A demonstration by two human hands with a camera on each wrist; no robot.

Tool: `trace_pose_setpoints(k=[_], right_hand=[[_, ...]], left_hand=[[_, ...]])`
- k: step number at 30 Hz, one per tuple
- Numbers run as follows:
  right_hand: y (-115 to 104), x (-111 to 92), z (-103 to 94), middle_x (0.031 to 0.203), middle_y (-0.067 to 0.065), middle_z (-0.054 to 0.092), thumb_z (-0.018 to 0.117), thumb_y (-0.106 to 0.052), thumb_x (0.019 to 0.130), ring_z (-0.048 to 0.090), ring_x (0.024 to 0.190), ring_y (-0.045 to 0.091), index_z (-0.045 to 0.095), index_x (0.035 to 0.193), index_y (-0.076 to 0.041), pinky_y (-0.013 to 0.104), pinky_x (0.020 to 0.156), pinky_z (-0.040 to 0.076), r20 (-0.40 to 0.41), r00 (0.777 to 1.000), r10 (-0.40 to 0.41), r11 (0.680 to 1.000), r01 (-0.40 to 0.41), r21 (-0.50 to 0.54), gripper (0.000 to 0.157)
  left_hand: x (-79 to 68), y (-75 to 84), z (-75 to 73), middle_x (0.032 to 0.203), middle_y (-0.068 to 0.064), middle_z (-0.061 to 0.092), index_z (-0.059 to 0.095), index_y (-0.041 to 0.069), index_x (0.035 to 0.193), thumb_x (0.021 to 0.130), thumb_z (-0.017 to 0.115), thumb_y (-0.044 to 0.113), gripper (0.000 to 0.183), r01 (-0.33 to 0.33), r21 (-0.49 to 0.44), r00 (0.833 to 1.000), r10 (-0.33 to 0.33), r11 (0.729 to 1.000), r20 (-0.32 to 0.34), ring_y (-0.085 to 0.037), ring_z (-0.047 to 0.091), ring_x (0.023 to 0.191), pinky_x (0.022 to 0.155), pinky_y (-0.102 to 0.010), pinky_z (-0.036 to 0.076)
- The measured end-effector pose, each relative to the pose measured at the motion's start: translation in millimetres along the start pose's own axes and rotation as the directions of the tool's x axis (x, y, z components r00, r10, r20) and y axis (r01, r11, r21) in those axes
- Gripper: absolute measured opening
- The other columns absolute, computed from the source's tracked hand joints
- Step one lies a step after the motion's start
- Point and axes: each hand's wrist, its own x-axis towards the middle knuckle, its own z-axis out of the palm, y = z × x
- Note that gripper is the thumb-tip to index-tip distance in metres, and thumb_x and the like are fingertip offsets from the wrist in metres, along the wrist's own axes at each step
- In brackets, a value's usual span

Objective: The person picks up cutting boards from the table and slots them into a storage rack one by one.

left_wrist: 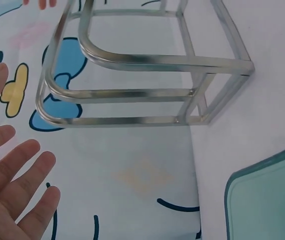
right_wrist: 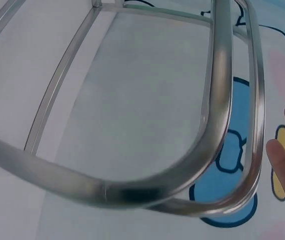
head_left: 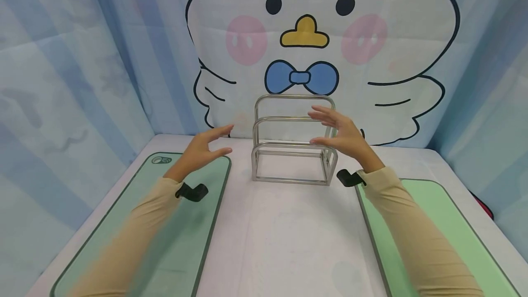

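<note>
A silver metal rack [head_left: 288,181] with three upright rounded loops, one behind another, stands on the white table. To its left, my left hand [head_left: 202,148] hovers above a green mat, fingers extended and thumb spread apart, holding nothing. My right hand [head_left: 340,134] is raised at the rack's right side and overlaps the loops in the head view, its palm facing inward and its fingers loosely bent. In the left wrist view, spread left fingers [left_wrist: 42,170] show beside the rack [left_wrist: 142,61]. The right wrist view has the rack [right_wrist: 221,75] up close, with right fingertips [right_wrist: 277,150] at the edge.
A teal-green mat [head_left: 185,242] with a dark border lies on the left of the table [head_left: 280,233]. On the right lies a lighter green mat [head_left: 425,191], partly under my forearm. Behind the table hangs a printed cloth [head_left: 305,72] with a cartoon face; blue striped curtains flank it.
</note>
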Motion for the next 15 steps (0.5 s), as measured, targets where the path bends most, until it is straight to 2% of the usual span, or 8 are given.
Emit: trace_pose_setpoints(k=[4, 15], right_hand=[[-5.3, 2.9, 10.2, 0.134, 0.016, 0.055, 0.079, -0.005, 0.072, 0.050, 0.125, 0.031, 0.041, 0.141, -0.007, 0.046, 0.105, 0.040, 0.022, 0.998, -0.050, 0.999, 0.050, 0.011, 0.079], [-27.0, 8.0, 39.7, 0.134, 0.013, 0.056, 0.081, -0.012, 0.072, 0.052, 0.124, 0.028, 0.041, 0.140, -0.008, 0.045, 0.105, 0.041, 0.117, 0.991, -0.072, 0.997, 0.072, 0.009, 0.080]], left_hand=[[-4.5, -4.2, -4.6, 0.142, -0.016, 0.047, 0.040, 0.008, 0.143, 0.087, 0.067, 0.016, 0.063, 0.027, 0.012, 1.000, -0.027, 1.000, 0.016, -0.032, 0.046, 0.129, 0.109, -0.047, 0.036], [-19.4, -17.2, -18.1, 0.142, -0.015, 0.047, 0.041, 0.008, 0.143, 0.088, 0.066, 0.017, 0.061, 0.053, 0.074, 0.997, -0.058, 0.996, 0.058, -0.033, 0.049, 0.126, 0.107, -0.048, 0.038]])
